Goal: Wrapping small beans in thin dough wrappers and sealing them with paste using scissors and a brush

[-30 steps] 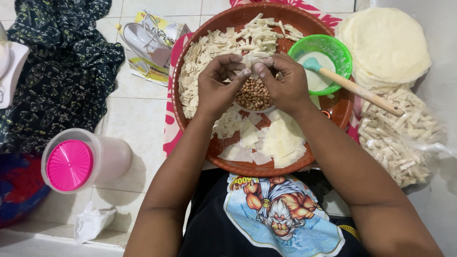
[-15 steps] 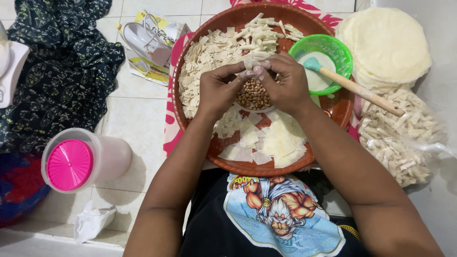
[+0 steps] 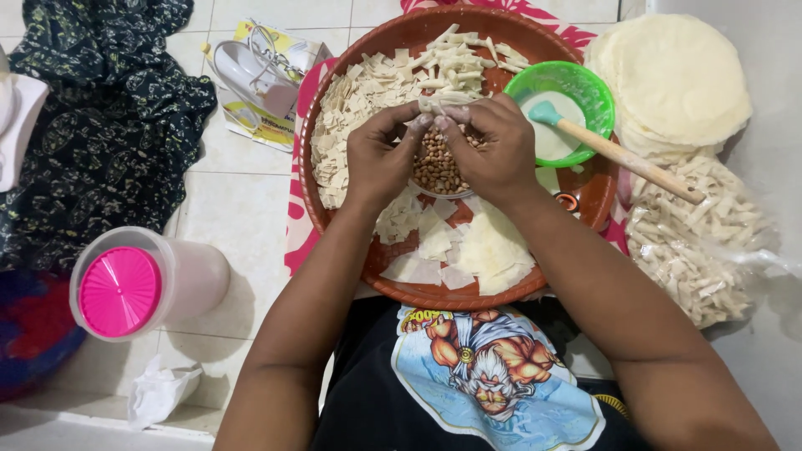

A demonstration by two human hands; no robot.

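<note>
Thin pale dough, soft and easily torn: my left hand (image 3: 380,154) and right hand (image 3: 493,146) pinch one small wrapper roll (image 3: 441,104) closed at its ends, above the peanut bowl (image 3: 436,167), cut strips (image 3: 359,100) beyond in the brown tray (image 3: 334,217).

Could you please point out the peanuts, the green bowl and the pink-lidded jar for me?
Peanuts (image 3: 434,167), head view: on the brown heap showing between the two hands.
Green bowl (image 3: 595,90), head view: on its right rim.
Jar (image 3: 121,291), head view: on the middle of its pink lid.
</note>
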